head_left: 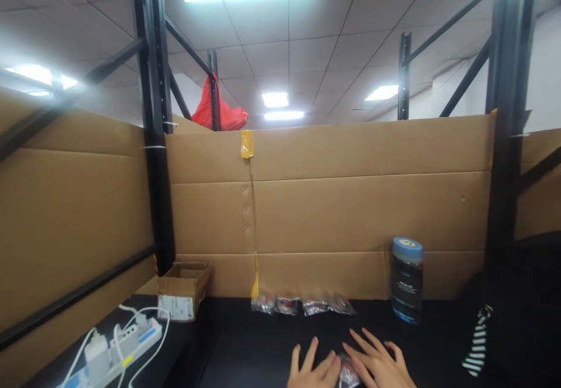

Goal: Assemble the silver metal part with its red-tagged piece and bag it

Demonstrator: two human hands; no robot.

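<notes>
Both of my hands lie at the bottom edge of the view on a black table (263, 347). My left hand (313, 369) rests with its fingers stretched out. My right hand (379, 364) also has its fingers spread flat. Between the two hands sits a small clear plastic bag (348, 373) with something red and dark in it; both hands touch its sides. Beyond the hands, a row of several similar small clear bags (302, 304) lies along the foot of the cardboard wall.
A cardboard wall (350, 201) closes the back and the left side, between black rack posts (153, 119). A blue-lidded dark bottle (407, 280) stands at right, a small open carton (184, 288) at left, a white power strip (118, 344) with plugs nearer left, and dark cloth (517, 318) at right.
</notes>
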